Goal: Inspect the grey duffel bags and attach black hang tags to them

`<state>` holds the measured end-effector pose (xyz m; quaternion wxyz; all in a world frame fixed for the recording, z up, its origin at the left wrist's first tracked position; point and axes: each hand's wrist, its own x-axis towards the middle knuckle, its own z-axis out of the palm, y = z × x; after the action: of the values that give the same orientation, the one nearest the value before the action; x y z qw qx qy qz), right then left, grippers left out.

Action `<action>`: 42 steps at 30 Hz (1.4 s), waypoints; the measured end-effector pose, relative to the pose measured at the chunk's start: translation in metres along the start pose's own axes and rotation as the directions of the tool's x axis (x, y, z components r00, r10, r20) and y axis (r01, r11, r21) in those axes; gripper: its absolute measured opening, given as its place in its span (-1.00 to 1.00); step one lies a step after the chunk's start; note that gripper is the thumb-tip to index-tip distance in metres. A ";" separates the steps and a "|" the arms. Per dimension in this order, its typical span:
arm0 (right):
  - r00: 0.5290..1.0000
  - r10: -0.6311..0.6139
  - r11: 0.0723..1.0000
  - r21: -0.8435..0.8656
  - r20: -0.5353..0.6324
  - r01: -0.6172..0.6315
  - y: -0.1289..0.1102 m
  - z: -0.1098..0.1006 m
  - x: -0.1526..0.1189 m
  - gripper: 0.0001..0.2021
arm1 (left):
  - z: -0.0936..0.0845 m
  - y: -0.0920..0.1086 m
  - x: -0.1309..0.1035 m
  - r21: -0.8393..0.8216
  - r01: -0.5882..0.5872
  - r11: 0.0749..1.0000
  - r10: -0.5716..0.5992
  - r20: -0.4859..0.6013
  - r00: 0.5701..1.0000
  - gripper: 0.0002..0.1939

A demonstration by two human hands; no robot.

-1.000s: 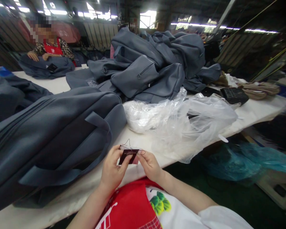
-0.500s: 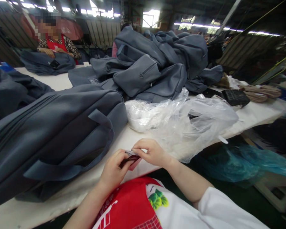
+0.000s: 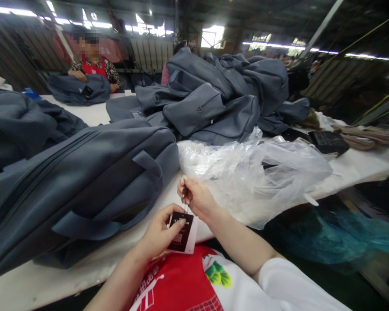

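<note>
Black hang tag: rectangular, flat, printed face toward the viewer, long sides near upright with a slight lean. Pale lettering near top, partly covered by the thumb of the left hand; small pale block below, too blurred to read. Pale card directly behind, showing along right and lower edges. Thin dark cord: rises taut from tag's top edge to fingers of the right hand

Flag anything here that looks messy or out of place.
The clear plastic looks untidy: it lies crumpled, with part drooping over the near edge of the table. The dark tag in the left hand shows no obvious damage.
</note>
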<state>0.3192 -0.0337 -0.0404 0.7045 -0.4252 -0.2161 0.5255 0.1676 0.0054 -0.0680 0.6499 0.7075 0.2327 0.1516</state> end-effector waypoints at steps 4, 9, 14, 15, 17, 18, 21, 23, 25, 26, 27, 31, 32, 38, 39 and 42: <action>0.989 -0.072 0.994 -0.088 -0.128 0.061 0.016 0.006 0.002 -0.62 | -0.001 -0.002 0.006 -0.050 0.033 0.998 -0.038 -0.105 0.994 -0.78; 0.992 -0.124 0.924 -0.365 -0.005 0.114 0.013 -0.006 -0.002 -0.64 | -0.013 -0.003 0.004 -0.273 0.131 0.953 -0.168 -0.114 0.979 -0.65; 0.959 -0.005 0.576 -0.783 0.282 0.233 0.001 -0.019 -0.016 -0.76 | -0.025 -0.001 -0.001 -0.344 0.218 0.913 -0.241 -0.026 0.970 -0.56; 0.952 -0.006 0.456 -0.847 0.304 0.274 -0.002 -0.020 -0.019 -0.76 | -0.026 -0.001 -0.002 -0.340 0.222 0.914 -0.248 -0.035 0.968 -0.56; 0.937 -0.045 0.214 -0.913 0.345 0.346 -0.005 -0.020 -0.024 -0.76 | -0.028 -0.002 -0.003 -0.327 0.226 0.917 -0.263 -0.071 0.962 -0.56; 0.928 -0.062 0.113 -0.921 0.369 0.373 -0.005 -0.019 -0.027 -0.77 | -0.028 -0.003 -0.003 -0.320 0.228 0.920 -0.268 -0.089 0.959 -0.56; 0.896 -0.056 -0.103 -0.895 0.440 0.433 -0.001 -0.018 -0.030 -0.81 | -0.028 -0.005 -0.003 -0.282 0.229 0.932 -0.272 -0.123 0.955 -0.57; 0.883 -0.041 -0.203 -0.869 0.467 0.451 0.004 -0.018 -0.029 -0.83 | -0.028 -0.006 -0.003 -0.246 0.230 0.941 -0.266 -0.122 0.956 -0.60; 0.876 -0.028 -0.273 -0.847 0.481 0.456 0.007 -0.019 -0.026 -0.84 | -0.028 -0.006 -0.004 -0.211 0.234 0.949 -0.258 -0.093 0.962 -0.62; 0.872 -0.025 -0.294 -0.838 0.488 0.460 0.008 -0.019 -0.025 -0.84 | -0.029 -0.005 -0.004 -0.201 0.235 0.951 -0.252 -0.065 0.965 -0.62; 0.866 -0.025 -0.303 -0.829 0.499 0.469 0.008 -0.020 -0.023 -0.84 | -0.029 -0.004 -0.005 -0.195 0.233 0.953 -0.244 -0.031 0.969 -0.61; 0.842 -0.042 -0.121 -0.839 0.538 0.530 0.005 -0.022 -0.016 -0.83 | -0.034 -0.001 -0.008 -0.198 0.194 0.961 -0.179 0.092 0.979 -0.62; 0.848 -0.043 0.004 -0.849 0.528 0.529 0.003 -0.023 -0.014 -0.82 | -0.035 -0.001 -0.009 -0.179 0.182 0.967 -0.164 0.110 0.980 -0.63; 0.927 -0.078 0.618 -0.712 0.366 0.333 -0.024 -0.028 0.005 -0.81 | -0.046 -0.002 -0.017 -0.097 0.246 0.964 -0.210 0.284 0.936 -0.62; 0.942 -0.137 0.657 -0.684 0.306 0.317 -0.028 -0.028 0.009 -0.80 | -0.048 -0.001 -0.019 -0.127 0.261 0.957 -0.212 0.309 0.927 -0.61; 0.971 -0.224 0.811 -0.536 0.083 0.233 -0.033 -0.025 0.017 -0.76 | -0.052 0.002 -0.023 -0.193 0.232 0.953 -0.168 0.302 0.939 -0.58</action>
<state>0.3619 -0.0304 -0.0291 0.6116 -0.5737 -0.4108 0.3578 0.1215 0.0371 -0.0583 0.7644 0.6160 0.1902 0.0075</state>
